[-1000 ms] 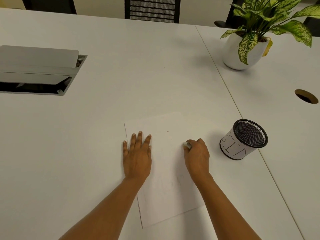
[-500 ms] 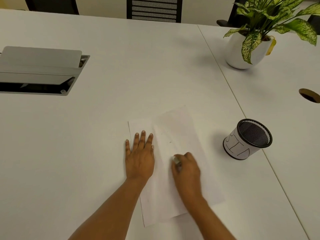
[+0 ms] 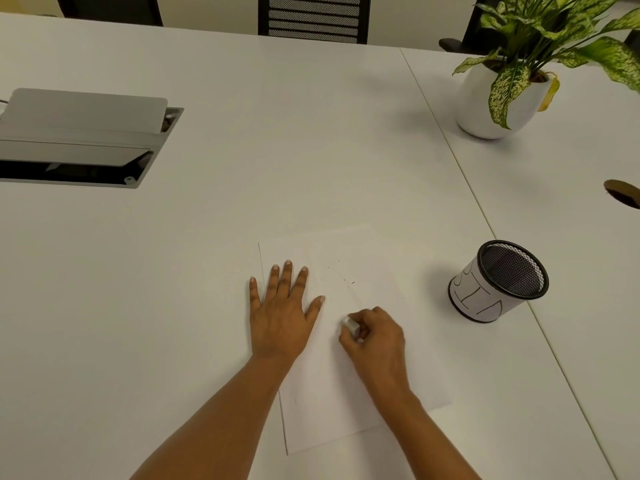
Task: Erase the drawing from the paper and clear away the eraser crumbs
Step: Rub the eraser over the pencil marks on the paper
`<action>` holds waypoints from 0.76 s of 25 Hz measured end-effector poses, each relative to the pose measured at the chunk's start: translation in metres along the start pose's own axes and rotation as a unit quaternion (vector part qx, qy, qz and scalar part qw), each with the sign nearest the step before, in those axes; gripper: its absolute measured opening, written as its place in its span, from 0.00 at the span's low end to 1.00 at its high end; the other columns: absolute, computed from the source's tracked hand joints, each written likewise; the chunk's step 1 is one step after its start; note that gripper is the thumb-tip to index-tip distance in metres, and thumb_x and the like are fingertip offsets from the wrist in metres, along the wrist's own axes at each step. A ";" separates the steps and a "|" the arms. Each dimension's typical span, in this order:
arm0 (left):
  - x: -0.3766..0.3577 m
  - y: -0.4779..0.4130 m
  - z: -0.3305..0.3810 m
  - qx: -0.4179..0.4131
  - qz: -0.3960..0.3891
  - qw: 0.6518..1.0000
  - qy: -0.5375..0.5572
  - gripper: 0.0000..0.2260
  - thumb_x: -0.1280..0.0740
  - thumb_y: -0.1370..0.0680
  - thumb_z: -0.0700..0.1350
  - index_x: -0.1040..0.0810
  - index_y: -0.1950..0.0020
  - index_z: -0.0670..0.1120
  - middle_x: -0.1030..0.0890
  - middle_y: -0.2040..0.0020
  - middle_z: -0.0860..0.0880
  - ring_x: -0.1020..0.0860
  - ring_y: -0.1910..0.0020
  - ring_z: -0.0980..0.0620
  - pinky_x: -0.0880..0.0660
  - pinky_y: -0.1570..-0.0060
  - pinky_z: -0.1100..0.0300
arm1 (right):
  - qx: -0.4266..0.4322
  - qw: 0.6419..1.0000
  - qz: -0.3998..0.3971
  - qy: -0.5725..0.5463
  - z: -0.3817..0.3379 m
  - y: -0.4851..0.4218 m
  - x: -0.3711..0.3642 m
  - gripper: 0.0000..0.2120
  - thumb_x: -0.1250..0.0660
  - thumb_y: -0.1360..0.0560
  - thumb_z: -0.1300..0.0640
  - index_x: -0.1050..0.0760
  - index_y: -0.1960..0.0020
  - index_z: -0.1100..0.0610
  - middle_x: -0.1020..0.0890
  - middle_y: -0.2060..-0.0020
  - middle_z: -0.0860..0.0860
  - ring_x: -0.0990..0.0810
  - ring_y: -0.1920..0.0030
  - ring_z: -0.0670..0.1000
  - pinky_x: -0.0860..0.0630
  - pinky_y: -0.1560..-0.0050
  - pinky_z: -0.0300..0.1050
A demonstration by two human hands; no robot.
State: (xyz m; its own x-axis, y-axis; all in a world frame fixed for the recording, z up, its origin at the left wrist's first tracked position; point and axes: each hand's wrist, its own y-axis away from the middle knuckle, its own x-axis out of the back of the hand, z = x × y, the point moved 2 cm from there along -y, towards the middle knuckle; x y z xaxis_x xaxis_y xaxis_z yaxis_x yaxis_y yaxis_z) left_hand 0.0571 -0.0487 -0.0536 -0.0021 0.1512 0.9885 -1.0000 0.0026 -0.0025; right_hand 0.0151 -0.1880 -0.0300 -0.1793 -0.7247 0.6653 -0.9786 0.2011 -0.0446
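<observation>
Pinching eraser [image 3: 350, 325] in curled fingers of right hand [image 3: 379, 341], tip down on paper [image 3: 329, 393] mid-sheet. Pinning sheet's left edge with left hand [image 3: 280, 317], fingers straight and spread. Dark crumbs [image 3: 348, 281] just ahead of eraser, up-sheet, nearer right hand. No drawing lines legible. Off right on bench [image 3: 277, 150], pen cup [image 3: 498, 282], likely clear of a forward sweep.

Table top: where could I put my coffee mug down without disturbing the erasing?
Bare white table stretches between the open cable hatch and the potted plant, beyond the paper. Left of the left hand is also free. It is crowded on the paper, where the right hand grips the eraser, and toward the mesh cup.
</observation>
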 end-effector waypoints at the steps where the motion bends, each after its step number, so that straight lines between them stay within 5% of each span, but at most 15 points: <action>1: 0.001 0.000 0.000 0.000 -0.001 1.000 -0.001 0.36 0.73 0.32 0.64 0.58 0.25 0.54 0.55 0.23 0.51 0.57 0.25 0.51 0.69 0.32 0.46 | -0.017 1.000 0.014 -0.002 0.005 -0.007 0.007 0.02 0.31 0.30 0.61 0.22 0.59 0.59 0.23 0.65 0.52 0.25 0.65 0.48 0.32 0.65 0.32; 4: 0.003 0.001 0.001 0.000 -0.002 1.000 -0.008 0.36 0.74 0.32 0.63 0.59 0.25 0.54 0.56 0.23 0.51 0.58 0.25 0.51 0.70 0.33 0.45 | -0.053 0.998 0.046 -0.010 0.009 -0.014 0.013 0.02 0.32 0.29 0.61 0.22 0.59 0.59 0.23 0.64 0.52 0.25 0.64 0.50 0.33 0.65 0.33; 9: 0.000 0.000 0.001 -0.003 0.007 1.000 -0.005 0.37 0.74 0.32 0.65 0.56 0.25 0.54 0.54 0.23 0.50 0.56 0.25 0.51 0.68 0.32 0.45 | 0.013 0.999 -0.032 -0.003 -0.010 0.008 -0.014 0.02 0.31 0.31 0.62 0.22 0.60 0.60 0.25 0.67 0.50 0.25 0.66 0.49 0.32 0.65 0.30; 14: -0.002 -0.001 -0.001 -0.010 0.018 1.000 0.002 0.40 0.79 0.33 0.66 0.54 0.25 0.54 0.52 0.23 0.50 0.55 0.25 0.51 0.67 0.32 0.45 | -0.048 0.997 0.051 0.017 0.016 -0.025 0.019 0.02 0.32 0.30 0.62 0.23 0.61 0.61 0.25 0.64 0.52 0.26 0.65 0.50 0.36 0.66 0.34; 19: 0.001 -0.001 0.001 0.003 0.010 1.000 0.006 0.25 0.61 0.21 0.60 0.57 0.25 0.54 0.55 0.23 0.51 0.58 0.25 0.51 0.67 0.31 0.44 | 0.023 0.999 -0.042 0.008 -0.008 0.005 -0.011 0.02 0.31 0.33 0.62 0.23 0.62 0.61 0.25 0.67 0.51 0.27 0.67 0.47 0.34 0.67 0.29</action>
State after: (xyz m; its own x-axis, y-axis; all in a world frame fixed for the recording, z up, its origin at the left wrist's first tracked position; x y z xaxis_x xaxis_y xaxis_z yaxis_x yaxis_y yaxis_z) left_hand 0.0580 -0.0495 -0.0524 -0.0214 0.1624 0.9865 -0.9998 -0.0067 -0.0206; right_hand 0.0134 -0.1735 -0.0317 -0.0943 -0.7272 0.6799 -0.9939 0.1081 -0.0222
